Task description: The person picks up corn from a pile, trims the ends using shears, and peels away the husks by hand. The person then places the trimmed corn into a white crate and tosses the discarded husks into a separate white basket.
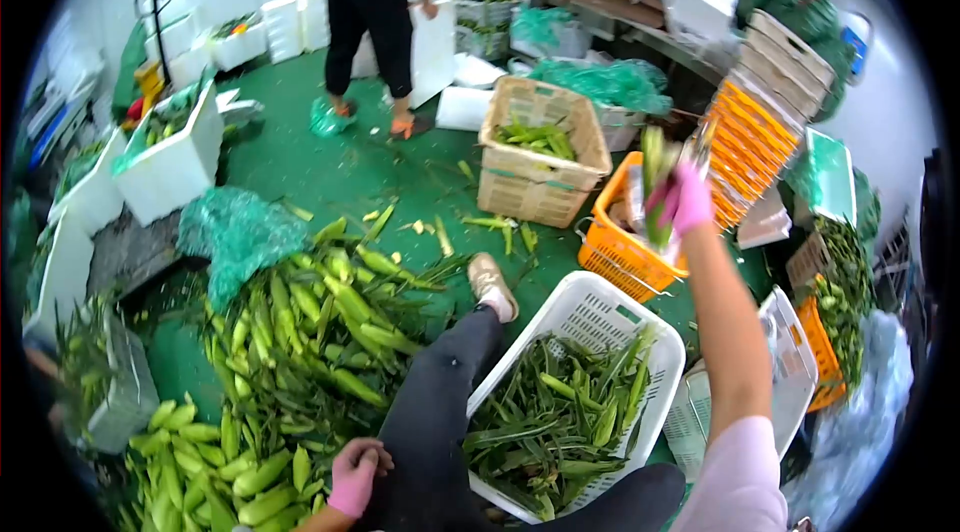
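My right hand (pixel 683 200), in a pink glove, reaches forward over an orange basket (pixel 625 267). It is closed around a green, husked corn cob (pixel 654 177), held upright and blurred by motion. My left hand (pixel 357 477), with pink at the palm and wrist, rests by my left thigh, its fingers curled in; whatever is inside, if anything, is hidden. Left of my leg lies a big heap of corn cobs in green husks (pixel 265 327). Between my legs stands a white crate (pixel 600 297) holding stripped green husks and leaves (pixel 560 417).
A beige crate (pixel 535 187) with some corn stands ahead. Another person (pixel 375 17) in dark clothes bends over a white foam board (pixel 432 52). Orange crates (pixel 755 147) lean at the right. Green plastic sheeting (pixel 240 232) lies beyond the heap. Loose leaves litter the green floor (pixel 290 122).
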`<state>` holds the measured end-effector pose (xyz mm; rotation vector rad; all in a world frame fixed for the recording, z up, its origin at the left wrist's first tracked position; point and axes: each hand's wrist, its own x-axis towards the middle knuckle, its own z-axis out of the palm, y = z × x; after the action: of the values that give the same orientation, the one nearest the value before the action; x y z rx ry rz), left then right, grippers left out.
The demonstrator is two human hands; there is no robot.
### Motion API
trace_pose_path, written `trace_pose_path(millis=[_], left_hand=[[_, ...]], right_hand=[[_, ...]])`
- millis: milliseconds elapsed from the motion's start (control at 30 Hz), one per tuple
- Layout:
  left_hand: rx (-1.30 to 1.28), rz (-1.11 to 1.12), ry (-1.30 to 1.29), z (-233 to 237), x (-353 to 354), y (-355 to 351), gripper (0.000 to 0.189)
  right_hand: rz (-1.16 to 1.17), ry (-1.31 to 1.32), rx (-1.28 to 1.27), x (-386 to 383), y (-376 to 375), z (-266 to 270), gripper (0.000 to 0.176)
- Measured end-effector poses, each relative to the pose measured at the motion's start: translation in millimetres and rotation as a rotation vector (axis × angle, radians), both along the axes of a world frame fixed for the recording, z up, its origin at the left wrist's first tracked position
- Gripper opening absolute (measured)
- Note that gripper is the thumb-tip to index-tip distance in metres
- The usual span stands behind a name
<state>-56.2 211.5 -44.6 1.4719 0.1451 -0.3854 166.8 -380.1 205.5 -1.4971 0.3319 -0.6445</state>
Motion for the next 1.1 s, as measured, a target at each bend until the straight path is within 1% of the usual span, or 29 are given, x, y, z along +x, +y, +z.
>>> trace_pose_path(millis=[33,67,100,133,167,200,233,300,333,400,433,467,500,533,567,600,667,700,733,767,800,833,867,900,933,967,1000,1067,1100], left_hand=[[-0.002,0.015,0.009,-1.9,8.2,-2.3,0.017],[0.003,0.051,0.035,-1.1,16.9,-0.5,0.016],[-0.075,0.091,0.081,-2.9,23.0,0.5,0.014],[-0.054,0.097,0.104,-8.2,30.7,5.5,0.013],[-0.075,0.144,-0.027,-31.1,37.2,11.0,0.016],[0.049,0.169,-0.037,-56.6,43.6,20.9,0.018],[0.197,0.176,-0.124,-73.4,53.2,29.4,0.017],[0.456,0.182,-0.330,-115.2,82.8,45.6,0.016],[0.566,0.177,-0.446,-136.6,100.0,51.1,0.017],[0.780,0.076,-0.526,-171.5,142.6,60.0,0.020],[0.802,0.044,-0.560,-182.1,166.1,59.8,0.021],[0.820,0.011,-0.602,-193.0,192.7,58.7,0.022],[0.913,-0.063,-0.537,-211.2,221.4,58.4,0.025],[1.002,-0.146,-0.476,-228.1,247.3,56.2,0.029],[1.215,-0.315,-0.423,-239.6,270.9,53.5,0.035],[1.425,-0.494,-0.376,-250.7,285.3,49.4,0.042],[1.514,-0.555,-0.427,-267.8,293.3,49.9,0.063],[1.553,-0.690,-0.272,-252.8,307.9,41.8,0.076],[1.585,-0.721,-0.241,-254.7,317.6,37.1,0.078],[1.575,-0.855,-0.237,-255.8,326.1,35.7,0.077],[1.566,-0.988,-0.227,-246.5,329.0,34.1,0.076],[1.389,-1.026,-0.200,-242.7,334.0,38.9,0.073],[1.218,-1.059,-0.153,-238.8,336.4,46.9,0.072],[1.053,-0.994,-0.200,-231.0,335.9,55.1,0.060],[0.960,-0.946,-0.181,-194.9,328.8,56.3,0.058],[0.869,-0.896,-0.227,-180.8,322.0,69.2,0.057],[0.776,-0.839,-0.278,-166.9,315.5,85.0,0.057],[0.589,-0.731,-0.085,-108.4,291.4,113.3,0.062],[0.262,-0.560,0.301,-57.1,262.1,114.7,0.073]], right_hand=[[0.008,0.007,-0.084,39.4,-14.9,29.3,0.032],[0.044,-0.002,-0.111,74.8,-25.4,48.0,0.034],[0.071,-0.014,-0.058,113.0,-29.8,55.8,0.032],[0.094,-0.031,0.054,128.8,-17.7,63.6,0.032],[0.129,-0.031,0.160,135.7,2.7,55.9,0.034],[0.210,-0.022,0.230,124.8,26.9,37.4,0.038],[0.326,-0.020,0.251,103.9,49.2,18.8,0.042],[0.739,0.022,0.231,16.2,120.7,-61.4,0.052],[0.876,0.080,0.260,-36.2,155.6,-98.7,0.058],[0.592,0.236,0.489,-140.0,213.2,-169.9,0.071],[0.701,0.338,0.613,-176.8,241.6,-175.5,0.066],[0.575,0.356,0.669,-209.4,274.0,-177.7,0.061],[0.458,0.508,0.734,-249.3,277.6,-192.9,0.060],[0.377,0.500,0.815,-284.7,290.2,-205.5,0.060],[0.214,0.604,0.927,-314.0,301.0,-198.0,0.065],[0.111,0.512,1.044,-343.7,304.3,-196.7,0.056],[0.035,0.560,1.081,-382.8,307.4,-197.8,0.055],[0.007,0.568,1.100,-396.8,306.3,-200.9,0.054],[-0.015,0.571,1.118,-407.6,305.4,-204.1,0.054],[-0.035,0.570,1.133,-417.3,305.7,-208.1,0.054],[-0.053,0.573,1.150,-424.8,310.7,-210.6,0.053],[-0.125,0.644,1.049,-407.4,318.8,-193.6,0.054],[-0.164,0.657,1.034,-408.7,321.1,-191.2,0.055],[-0.109,0.601,1.083,-413.4,324.4,-194.4,0.052],[-0.046,0.542,1.128,-417.3,323.5,-201.5,0.050],[0.060,0.486,1.277,-467.0,308.2,-251.1,0.040],[-0.002,0.497,1.164,-398.9,325.6,-190.4,0.030],[0.061,0.605,1.174,-400.5,316.1,-202.3,0.027],[0.230,0.574,0.995,-405.4,313.8,-212.9,0.042]])
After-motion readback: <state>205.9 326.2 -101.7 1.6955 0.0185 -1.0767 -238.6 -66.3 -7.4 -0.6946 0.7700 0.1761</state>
